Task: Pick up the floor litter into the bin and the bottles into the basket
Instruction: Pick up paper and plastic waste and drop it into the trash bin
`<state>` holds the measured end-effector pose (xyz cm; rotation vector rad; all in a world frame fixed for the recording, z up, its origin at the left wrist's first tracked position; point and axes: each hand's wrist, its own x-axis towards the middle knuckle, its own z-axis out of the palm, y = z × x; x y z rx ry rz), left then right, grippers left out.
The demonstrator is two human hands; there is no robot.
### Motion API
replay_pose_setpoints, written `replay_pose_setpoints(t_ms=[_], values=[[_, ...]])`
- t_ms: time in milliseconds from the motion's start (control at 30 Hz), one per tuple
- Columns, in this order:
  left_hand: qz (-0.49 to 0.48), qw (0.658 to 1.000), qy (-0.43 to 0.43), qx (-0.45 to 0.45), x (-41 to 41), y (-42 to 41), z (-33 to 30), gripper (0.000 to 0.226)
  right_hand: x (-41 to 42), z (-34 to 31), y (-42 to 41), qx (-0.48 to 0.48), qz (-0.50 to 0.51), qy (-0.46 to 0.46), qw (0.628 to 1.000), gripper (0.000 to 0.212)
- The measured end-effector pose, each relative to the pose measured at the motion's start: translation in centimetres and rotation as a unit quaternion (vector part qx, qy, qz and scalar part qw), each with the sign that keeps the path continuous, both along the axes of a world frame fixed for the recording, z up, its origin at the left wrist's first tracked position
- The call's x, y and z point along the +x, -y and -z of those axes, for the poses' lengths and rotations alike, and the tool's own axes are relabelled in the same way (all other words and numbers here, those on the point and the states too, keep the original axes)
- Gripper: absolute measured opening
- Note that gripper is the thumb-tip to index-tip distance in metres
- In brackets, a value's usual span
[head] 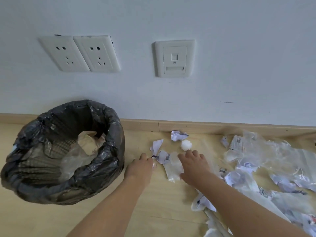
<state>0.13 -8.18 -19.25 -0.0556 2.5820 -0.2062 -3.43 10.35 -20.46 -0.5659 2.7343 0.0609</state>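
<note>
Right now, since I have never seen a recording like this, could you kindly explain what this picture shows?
There is no machine: a person wears a camera on the head, looking down at their own two bare hands. The left hand touches a crumpled paper scrap on the wooden floor; whether it grips is unclear. The right hand rests on a clear plastic wrapper. At the left stands a bin lined with a black bag. More paper and plastic litter lies at the right. No bottles or basket show.

Indoor room, home or office: painted wall with power sockets (80,53), data port (174,58), wooden skirting board (222,128), laminate floor (162,202).
</note>
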Motion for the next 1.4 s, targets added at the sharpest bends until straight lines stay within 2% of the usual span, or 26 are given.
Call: replay_pose_setpoints(t_ms=[100, 167, 367, 467, 600, 767, 833, 967, 1067, 1200, 1267, 1300, 1333, 1400], values=[[-0.021, 0.999, -0.011, 0.025, -0.2, -0.2, 1.0, 0.028, -0.5, 0.6, 0.0, -0.022, -0.001, -0.023, 0.999, 0.03], [-0.037, 0.998, -0.012, 0.045, -0.1, 0.0, 1.1, 0.025, -0.5, 0.4, -0.3, -0.017, -0.009, -0.035, 0.999, 0.023], [-0.089, 0.985, -0.033, 0.145, 0.5, 0.0, -1.1, 0.027, -1.0, -2.4, -1.0, -0.041, 0.02, -0.06, 0.997, 0.025], [-0.072, 0.977, -0.04, 0.198, 0.4, -0.8, -3.3, 0.027, -1.1, -4.9, -0.6, -0.087, 0.047, -0.053, 0.994, 0.023], [-0.103, 0.957, -0.069, 0.261, -1.1, -1.3, -7.2, 0.021, -1.9, -8.4, 0.2, -0.178, 0.097, -0.053, 0.978, 0.024], [-0.094, 0.933, -0.171, 0.302, -2.2, -0.2, -13.1, 0.017, -2.2, -11.4, 2.2, -0.252, 0.144, -0.087, 0.953, 0.028], [-0.096, 0.916, -0.227, 0.317, -2.0, 1.7, -15.5, 0.004, -2.1, -13.1, 3.7, -0.29, 0.152, -0.1, 0.94, 0.029], [-0.106, 0.881, -0.341, 0.311, -0.8, 6.4, -19.7, 0.009, -1.5, -17.1, 8.0, -0.397, 0.145, -0.137, 0.896, 0.017], [-0.134, 0.868, -0.378, 0.292, 0.7, 11.2, -20.8, 0.003, -0.1, -20.6, 12.4, -0.503, 0.124, -0.139, 0.844, 0.009], [-0.206, 0.862, -0.385, 0.258, 2.8, 17.6, -19.7, 0.008, 1.2, -23.3, 18.9, -0.624, 0.152, -0.077, 0.763, 0.016], [-0.243, 0.869, -0.341, 0.263, 3.8, 19.7, -18.9, 0.007, 1.7, -23.0, 21.7, -0.654, 0.173, -0.024, 0.736, 0.022], [-0.251, 0.878, -0.305, 0.269, 4.3, 20.4, -18.4, 0.009, 2.0, -22.5, 22.9, -0.649, 0.176, -0.003, 0.741, 0.024], [-0.254, 0.887, -0.274, 0.273, 4.8, 21.0, -17.8, 0.02, 2.3, -21.7, 24.1, -0.623, 0.173, 0.015, 0.763, 0.027], [-0.266, 0.888, -0.255, 0.276, 5.6, 21.7, -17.1, 0.043, 2.6, -19.9, 25.6, -0.518, 0.159, 0.057, 0.838, 0.043]])
